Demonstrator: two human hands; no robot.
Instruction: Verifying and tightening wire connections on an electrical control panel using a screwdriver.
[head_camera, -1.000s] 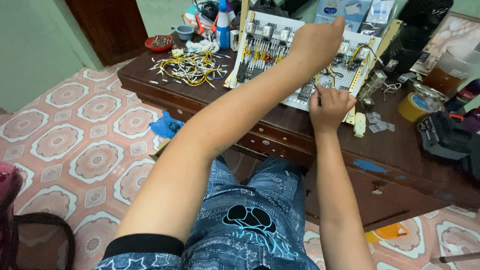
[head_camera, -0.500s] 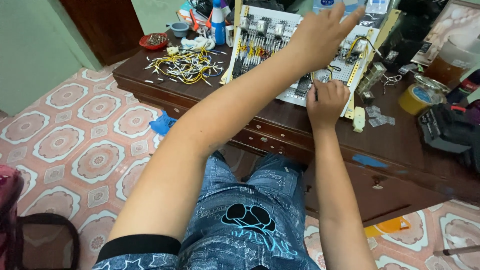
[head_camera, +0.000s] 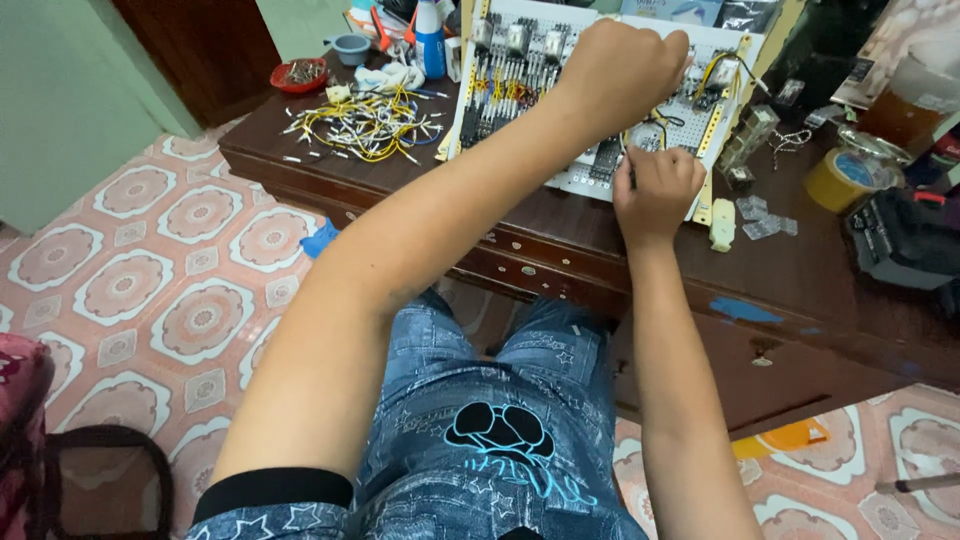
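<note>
Dark brown wood makes up the desk (head_camera: 600, 250), which stands on a floor of pink patterned tiles (head_camera: 150, 260). At the upper middle of the frame lies a white perforated wiring board (head_camera: 580, 180), edged in pale yellow strips and crowded with small relays, terminal blocks and yellow and black wires. The left hand (head_camera: 625, 70) rests on it as a closed fist. Just below, the right hand (head_camera: 657, 190) is curled, pinching something thin at the board's lower edge; what it is cannot be told. A heap of yellow wires (head_camera: 365, 125) lies at the upper left.
</note>
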